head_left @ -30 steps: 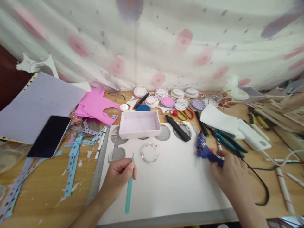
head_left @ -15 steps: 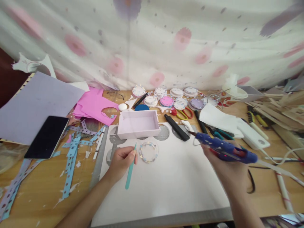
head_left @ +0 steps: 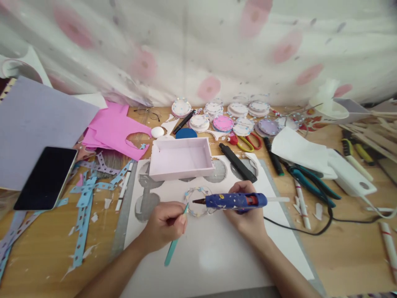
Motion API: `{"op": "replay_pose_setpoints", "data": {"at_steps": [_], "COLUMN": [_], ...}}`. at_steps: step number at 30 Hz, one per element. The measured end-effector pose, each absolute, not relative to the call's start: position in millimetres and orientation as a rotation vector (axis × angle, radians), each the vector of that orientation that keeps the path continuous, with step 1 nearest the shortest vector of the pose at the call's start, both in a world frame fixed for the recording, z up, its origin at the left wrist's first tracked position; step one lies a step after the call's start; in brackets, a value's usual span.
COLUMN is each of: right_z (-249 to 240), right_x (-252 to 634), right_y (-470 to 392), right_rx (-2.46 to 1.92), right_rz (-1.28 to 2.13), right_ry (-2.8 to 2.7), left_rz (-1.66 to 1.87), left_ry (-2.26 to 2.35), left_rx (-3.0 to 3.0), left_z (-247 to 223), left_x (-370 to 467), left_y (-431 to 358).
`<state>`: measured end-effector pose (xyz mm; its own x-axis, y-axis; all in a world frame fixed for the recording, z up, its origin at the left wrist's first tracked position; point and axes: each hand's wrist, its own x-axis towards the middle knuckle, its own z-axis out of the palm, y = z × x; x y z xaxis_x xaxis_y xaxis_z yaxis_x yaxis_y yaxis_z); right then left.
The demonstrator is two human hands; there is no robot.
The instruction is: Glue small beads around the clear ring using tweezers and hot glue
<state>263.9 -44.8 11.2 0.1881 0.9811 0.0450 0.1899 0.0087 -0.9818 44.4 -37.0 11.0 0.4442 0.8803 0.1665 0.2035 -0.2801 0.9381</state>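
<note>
My left hand point(head_left: 166, 225) is closed on a pair of teal tweezers point(head_left: 171, 251), whose tip points up between thumb and fingers. My right hand point(head_left: 251, 219) grips a blue hot glue gun point(head_left: 228, 201), a white glue stick point(head_left: 279, 199) jutting from its back end. The dark nozzle points left, close to the tweezers' tip; whether they touch I cannot tell. Behind the nozzle lies a ring of small pastel pieces point(head_left: 196, 190) on the white sheet point(head_left: 214, 265), partly hidden by the gun. Anything tiny at the tweezers' tip is too small to make out.
A pale lilac box point(head_left: 182, 174) stands behind the ring. Decorated discs point(head_left: 223, 123) line the back by the curtain. Black marker point(head_left: 238, 163), pliers point(head_left: 313, 184) and a cord point(head_left: 297, 229) lie right. Phone point(head_left: 46, 178), pink sheets point(head_left: 111, 128) and blue punched strips point(head_left: 83, 223) lie left.
My right hand has brought the glue gun left and inward, over the ring and up to the tweezers. My left hand has shifted slightly, still holding the tweezers. The camera view has moved a little.
</note>
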Motion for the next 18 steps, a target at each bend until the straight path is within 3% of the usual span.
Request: {"op": "replay_pose_setpoints", "data": {"at_steps": [18], "right_z": [10.1], "right_x": [268.8], "right_y": [-45.7], "right_rx": [-1.428], "right_rz": [0.863], "right_ry": [-1.330], "left_rz": [0.923], "left_ry": [0.926], "left_rx": [1.825], "left_z": [16.7], "left_x": [49.2], "left_y": [-37.1]}}
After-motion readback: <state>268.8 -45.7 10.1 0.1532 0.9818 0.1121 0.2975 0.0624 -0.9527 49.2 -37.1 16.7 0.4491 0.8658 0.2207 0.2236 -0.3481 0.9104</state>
